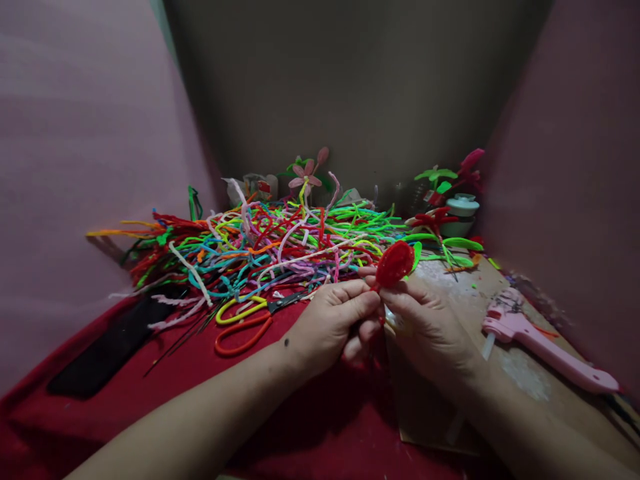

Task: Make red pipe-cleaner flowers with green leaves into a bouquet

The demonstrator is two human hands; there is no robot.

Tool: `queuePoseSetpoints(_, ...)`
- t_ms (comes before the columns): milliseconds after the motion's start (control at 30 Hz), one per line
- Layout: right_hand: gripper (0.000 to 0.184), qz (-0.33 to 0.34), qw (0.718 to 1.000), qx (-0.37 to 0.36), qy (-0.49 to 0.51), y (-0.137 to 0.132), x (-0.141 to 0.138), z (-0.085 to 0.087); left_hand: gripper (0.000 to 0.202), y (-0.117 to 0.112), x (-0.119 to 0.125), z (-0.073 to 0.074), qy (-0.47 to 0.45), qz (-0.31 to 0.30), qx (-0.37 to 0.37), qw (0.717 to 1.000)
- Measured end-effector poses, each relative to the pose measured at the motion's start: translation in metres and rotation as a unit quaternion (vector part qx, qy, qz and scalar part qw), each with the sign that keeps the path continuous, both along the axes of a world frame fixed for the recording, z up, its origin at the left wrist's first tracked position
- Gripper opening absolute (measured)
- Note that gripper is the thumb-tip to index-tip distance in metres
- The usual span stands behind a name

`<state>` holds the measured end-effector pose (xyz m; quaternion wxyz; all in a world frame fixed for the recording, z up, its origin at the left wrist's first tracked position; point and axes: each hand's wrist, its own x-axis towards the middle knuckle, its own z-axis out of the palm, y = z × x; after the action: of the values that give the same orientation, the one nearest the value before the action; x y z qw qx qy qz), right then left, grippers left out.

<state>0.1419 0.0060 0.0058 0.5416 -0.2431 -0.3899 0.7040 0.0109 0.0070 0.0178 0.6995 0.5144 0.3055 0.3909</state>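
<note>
Between my two hands, above the front of the table, is a red fuzzy pipe-cleaner petal (395, 264), rounded and upright. My left hand (345, 317) pinches its lower end between thumb and fingers. From the other side, my right hand (417, 313) grips the same base, thumb and fingertips closed on it. The lower stem is mostly hidden by the fingers. Just left of my left hand lie scissors (245, 327) with one yellow and one red handle. Behind both hands spreads a large heap of pipe cleaners (280, 243) in many colours.
A pink hot glue gun (545, 340) rests on a cardboard sheet (425, 413) at right. A dark phone-like slab (105, 353) lies left on the red cloth (200, 407). Behind stand a pink pipe-cleaner flower (306, 175) and a lidded jar (461, 213). Walls close in on both sides.
</note>
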Motion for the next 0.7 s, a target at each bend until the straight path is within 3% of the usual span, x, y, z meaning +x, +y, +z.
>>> queuePoseSetpoints(100, 0.013, -0.017, 1.000, 0.001, -0.004, 0.003, 0.003, 0.001, 0.023, 0.004, -0.002, -0.003, -0.094, -0.077, -0.063, 0.991)
queuePoseSetpoints(267, 0.033, 0.078, 0.997, 0.005, -0.022, 0.008, 0.011, -0.002, 0.022, 0.009, -0.009, -0.013, -0.175, -0.206, -0.170, 0.948)
queuePoseSetpoints(400, 0.036, 0.072, 0.997, 0.011, -0.034, 0.008, 0.012, -0.005, 0.021, 0.009, -0.009, -0.011, -0.164, -0.234, -0.176, 0.942)
queuePoseSetpoints(467, 0.031, 0.052, 0.998, -0.008, -0.026, 0.007, 0.011, -0.005, 0.024, 0.006, -0.007, -0.007, -0.107, -0.189, -0.121, 0.969)
queuePoseSetpoints(533, 0.022, 0.019, 1.000, -0.017, -0.016, 0.007, 0.008, -0.003, 0.027, 0.002, -0.004, -0.004, 0.010, -0.082, -0.008, 0.997)
queuePoseSetpoints(567, 0.018, -0.005, 1.000, -0.014, -0.013, 0.007, 0.007, -0.003, 0.026, 0.000, -0.003, -0.004, 0.083, -0.010, 0.070, 0.994)
queuePoseSetpoints(633, 0.013, -0.047, 0.999, -0.010, -0.014, 0.007, 0.005, -0.002, 0.024, -0.004, -0.001, -0.007, 0.214, 0.123, 0.228, 0.942)
queuePoseSetpoints(700, 0.015, -0.063, 0.998, -0.006, -0.016, 0.007, 0.003, -0.003, 0.019, -0.005, -0.002, -0.012, 0.287, 0.192, 0.340, 0.875)
